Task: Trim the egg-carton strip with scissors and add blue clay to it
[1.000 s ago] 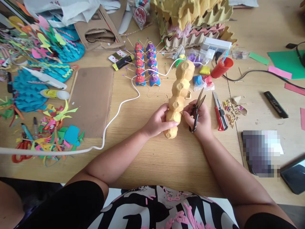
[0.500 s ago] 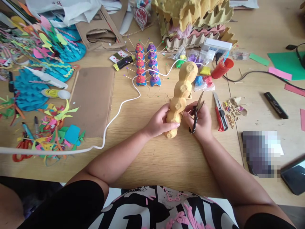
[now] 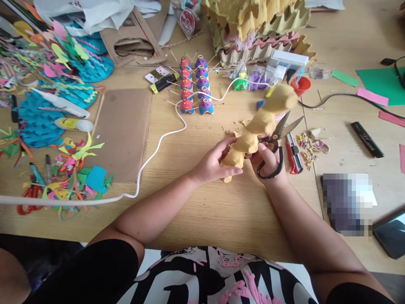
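A yellow egg-carton strip [image 3: 248, 142] with several bumps is tilted up to the right above the table. My left hand [image 3: 218, 161] grips its lower end, thumb on the near side and fingers round the far side. Black-handled scissors [image 3: 276, 139] hang on my right hand [image 3: 268, 162], a handle loop round its thumb area and the blades spread apart, pointing up and right. The fingers of my right hand are partly hidden behind the strip and seem to touch its side. Small yellow scraps [image 3: 232, 126] lie on the table behind the strip.
A red box cutter [image 3: 294, 154] lies right of my right hand, beside a pile of shavings [image 3: 311, 147]. Behind stand two rows of painted carton caterpillars [image 3: 196, 86]. A white cord [image 3: 161, 139] crosses the table. Cardboard [image 3: 123, 135] and colourful paper scraps [image 3: 72, 173] lie left.
The strip has turned over and swung to the right at its far end. The scissors have turned in my right hand, and their blades have spread wider. My left hand keeps its hold.
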A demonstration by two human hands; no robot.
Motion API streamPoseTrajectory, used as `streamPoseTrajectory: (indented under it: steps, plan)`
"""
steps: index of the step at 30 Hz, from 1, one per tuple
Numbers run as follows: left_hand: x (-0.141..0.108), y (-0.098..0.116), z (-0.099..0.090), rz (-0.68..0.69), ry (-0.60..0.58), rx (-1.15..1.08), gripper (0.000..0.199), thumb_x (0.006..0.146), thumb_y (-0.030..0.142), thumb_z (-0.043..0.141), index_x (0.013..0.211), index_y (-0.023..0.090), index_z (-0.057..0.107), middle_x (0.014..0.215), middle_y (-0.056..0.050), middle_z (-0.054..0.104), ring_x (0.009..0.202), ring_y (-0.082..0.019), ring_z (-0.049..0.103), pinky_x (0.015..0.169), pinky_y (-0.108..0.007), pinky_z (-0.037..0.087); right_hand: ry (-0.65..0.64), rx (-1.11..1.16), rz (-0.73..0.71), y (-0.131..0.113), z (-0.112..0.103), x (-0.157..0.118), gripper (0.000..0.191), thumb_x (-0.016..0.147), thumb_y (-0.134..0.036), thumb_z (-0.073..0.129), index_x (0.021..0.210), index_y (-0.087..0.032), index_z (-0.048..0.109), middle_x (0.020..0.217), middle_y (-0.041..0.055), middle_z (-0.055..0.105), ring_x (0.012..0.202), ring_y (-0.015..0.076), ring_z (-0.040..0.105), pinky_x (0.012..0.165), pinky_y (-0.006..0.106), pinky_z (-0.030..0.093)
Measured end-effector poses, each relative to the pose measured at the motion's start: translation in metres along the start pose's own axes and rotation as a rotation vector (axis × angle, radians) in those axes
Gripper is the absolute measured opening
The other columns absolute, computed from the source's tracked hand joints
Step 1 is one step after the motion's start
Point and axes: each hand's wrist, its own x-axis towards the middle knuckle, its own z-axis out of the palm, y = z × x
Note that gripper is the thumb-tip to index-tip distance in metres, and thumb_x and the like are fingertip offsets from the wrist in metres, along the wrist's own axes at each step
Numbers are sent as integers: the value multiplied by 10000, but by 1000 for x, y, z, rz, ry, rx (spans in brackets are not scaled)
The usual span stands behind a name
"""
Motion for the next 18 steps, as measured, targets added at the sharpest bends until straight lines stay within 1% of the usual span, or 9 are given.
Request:
streamPoseTrajectory:
  steps: [2, 3, 5, 6, 8, 11, 13, 15, 18]
  plan:
    - [0, 1, -1, -18, 41, -36, 748, 851, 521, 914, 1455, 269, 551, 1035, -40, 735, 947, -194, 730, 798, -308, 589, -4, 25, -38, -4, 5, 1, 343, 853, -461, 903, 1056, -315, 669, 879, -34, 675, 654, 139, 610, 578, 299, 585]
    - [0, 1, -1, -22, 65, -40, 654, 878, 541, 886, 1389, 259, 592, 983, -25, 719, 893, -174, 712, 769, -293, 575, -2, 27, -51, -6, 6, 1, 339, 860, -465, 893, 1066, -319, 667, 889, -33, 679, 664, 142, 618, 589, 302, 595]
    - [0, 2, -1, -25, 106, -13, 484, 904, 568, 855, 1190, 228, 664, 940, -20, 704, 835, -147, 680, 741, -275, 550, 23, 20, -58, -7, 8, 2, 354, 854, -460, 895, 1085, -327, 662, 907, -32, 689, 699, 152, 647, 602, 300, 605]
    - [0, 3, -1, -26, 117, 9, 446, 903, 576, 853, 1096, 214, 677, 936, -25, 707, 825, -140, 671, 737, -271, 541, 39, 12, -52, -7, 7, 2, 361, 851, -459, 898, 1088, -329, 659, 920, -28, 695, 724, 159, 665, 603, 300, 606]
    - [0, 4, 0, -20, 140, 59, 423, 906, 585, 845, 962, 199, 682, 891, -23, 698, 787, -130, 643, 715, -267, 514, 53, -4, -34, -5, 4, 2, 362, 853, -476, 895, 1076, -329, 650, 932, -21, 696, 746, 175, 683, 596, 311, 605]
    - [0, 6, 1, 15, 175, 119, 427, 928, 595, 812, 868, 191, 687, 779, 3, 631, 718, -120, 567, 673, -269, 464, 32, -28, -9, 1, -4, 2, 367, 863, -526, 882, 1056, -329, 640, 856, -36, 647, 633, 156, 618, 546, 320, 583]
    - [0, 7, 1, 20, 182, 139, 436, 938, 607, 788, 851, 190, 695, 754, 10, 608, 707, -123, 543, 673, -277, 456, 42, -51, 10, 4, -8, 2, 393, 851, -547, 888, 1057, -328, 635, 855, -40, 624, 597, 141, 578, 512, 311, 552]
    - [1, 8, 1, 4, 174, 137, 440, 944, 619, 771, 863, 192, 702, 765, 6, 625, 717, -131, 554, 687, -283, 471, 62, -96, 23, 5, -11, 2, 415, 847, -570, 882, 1058, -326, 621, 882, -30, 615, 643, 154, 606, 513, 310, 537]
    - [1, 8, 1, -2, 170, 140, 449, 956, 632, 744, 870, 194, 692, 771, 1, 649, 720, -135, 579, 688, -282, 491, 68, -212, 23, 3, -14, 2, 407, 897, -634, 803, 1051, -324, 589, 874, -10, 600, 724, 202, 663, 552, 346, 550]
